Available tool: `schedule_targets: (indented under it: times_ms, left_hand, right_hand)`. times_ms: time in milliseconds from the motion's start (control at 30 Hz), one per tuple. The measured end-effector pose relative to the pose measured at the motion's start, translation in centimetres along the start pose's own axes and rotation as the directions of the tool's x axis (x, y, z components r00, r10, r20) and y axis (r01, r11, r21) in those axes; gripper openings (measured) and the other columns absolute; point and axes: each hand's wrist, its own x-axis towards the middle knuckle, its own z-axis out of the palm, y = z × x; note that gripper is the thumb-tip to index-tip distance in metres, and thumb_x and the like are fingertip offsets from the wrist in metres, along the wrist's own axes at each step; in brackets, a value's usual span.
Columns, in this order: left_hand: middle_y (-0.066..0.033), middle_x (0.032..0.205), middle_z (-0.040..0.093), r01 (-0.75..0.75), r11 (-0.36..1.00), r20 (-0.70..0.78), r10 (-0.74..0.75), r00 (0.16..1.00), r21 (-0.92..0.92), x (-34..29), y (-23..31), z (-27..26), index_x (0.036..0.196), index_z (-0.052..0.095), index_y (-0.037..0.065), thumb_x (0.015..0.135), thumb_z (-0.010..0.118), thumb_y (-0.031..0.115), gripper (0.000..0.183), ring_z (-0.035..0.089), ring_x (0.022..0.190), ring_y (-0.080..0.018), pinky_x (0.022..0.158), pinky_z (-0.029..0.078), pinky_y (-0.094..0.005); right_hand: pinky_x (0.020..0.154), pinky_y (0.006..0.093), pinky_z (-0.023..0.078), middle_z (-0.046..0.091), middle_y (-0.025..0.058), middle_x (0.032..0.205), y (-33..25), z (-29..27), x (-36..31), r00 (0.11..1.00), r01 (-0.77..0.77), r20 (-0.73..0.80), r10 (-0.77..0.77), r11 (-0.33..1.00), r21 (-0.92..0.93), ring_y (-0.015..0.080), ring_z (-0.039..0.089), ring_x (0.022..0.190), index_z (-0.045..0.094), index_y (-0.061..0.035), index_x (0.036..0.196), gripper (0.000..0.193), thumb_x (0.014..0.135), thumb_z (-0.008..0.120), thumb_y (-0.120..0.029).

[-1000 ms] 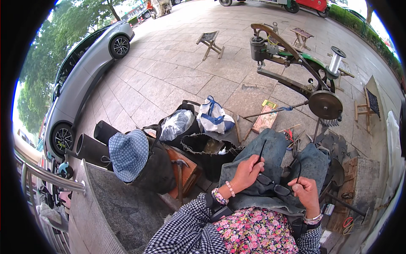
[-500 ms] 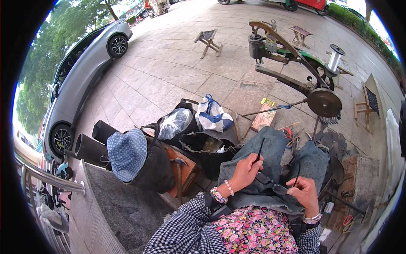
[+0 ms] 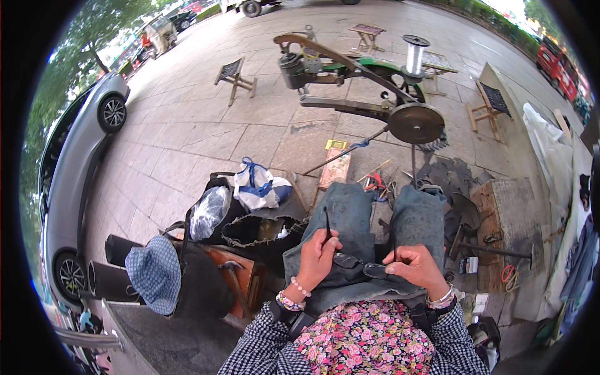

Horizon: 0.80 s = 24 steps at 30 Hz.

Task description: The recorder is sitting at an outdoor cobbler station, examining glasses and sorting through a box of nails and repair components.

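Over my lap, covered by a worn blue-grey cloth (image 3: 337,212), I hold a pair of dark-framed eyeglasses (image 3: 375,270) between both hands. My left hand (image 3: 317,257) pinches one temple arm, whose dark tip points up past the fingers. On the other side, my right hand (image 3: 415,267) grips the frame by the lens and hinge, its thumb against the lens edge. The second lens lies near the left fingers. Both temple arms are unfolded.
A hand-cranked sewing machine (image 3: 375,75) stands ahead. Black bags (image 3: 250,231), a blue hat (image 3: 153,275) and a hammer (image 3: 236,281) on a wooden box are at left. At right are a wooden block (image 3: 512,219) and scissors (image 3: 509,275). Folding stools (image 3: 234,80) stand farther off.
The view has swung right, so the surroundings appear shifted left. My right hand has moved its hold closer to the lens; both hands still hold the eyeglasses.
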Motion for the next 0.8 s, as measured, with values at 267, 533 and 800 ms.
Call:
schedule_targets:
  times_ms: [267, 533, 800]
  left_hand:
    - [-0.0017, 0.069, 0.057, 0.135, 0.984, -0.025, -0.139, 0.99, -0.114, -0.3, 0.0, 0.0, 0.093, 0.048, 0.002, 0.085, 0.045, 0.01, 0.012, 0.043, 0.05, -0.0019, 0.044, 0.035, -0.0161]
    - [-0.0019, 0.068, 0.058, 0.109, 0.993, -0.011, -0.109, 0.994, -0.045, -0.2, 0.6, 0.0, 0.093, 0.049, 0.002, 0.086, 0.044, 0.01, 0.012, 0.043, 0.049, -0.0021, 0.043, 0.035, -0.0165]
    - [-0.0019, 0.068, 0.057, 0.102, 0.994, 0.029, -0.101, 0.994, -0.049, 0.3, 1.0, 1.0, 0.093, 0.048, 0.002, 0.086, 0.043, 0.01, 0.012, 0.044, 0.05, -0.002, 0.044, 0.036, -0.0162]
  right_hand:
    - [0.047, 0.0191, 0.032, 0.052, -0.0042, 0.061, -1.5, -0.3, -1.5, 0.936, 0.157, -0.323, -0.138, 0.987, 0.034, 0.002, 0.042, 0.053, 0.058, 0.001, 0.089, 0.02, 0.076, 0.064, -0.013]
    - [0.039, 0.0279, 0.032, 0.053, 0.0089, 0.054, -12.9, 0.1, -4.3, 0.171, 0.591, 0.562, -0.809, 0.54, 0.599, 0.0197, 0.049, 0.045, 0.061, 0.0004, 0.074, 0.007, 0.072, 0.065, -0.005]
    - [0.041, 0.0282, 0.034, 0.055, 0.0085, 0.058, -12.3, 4.5, -6.0, 0.158, 0.624, 0.555, -0.816, 0.519, 0.585, 0.0198, 0.051, 0.048, 0.061, -0.0007, 0.078, 0.011, 0.073, 0.064, -0.009]
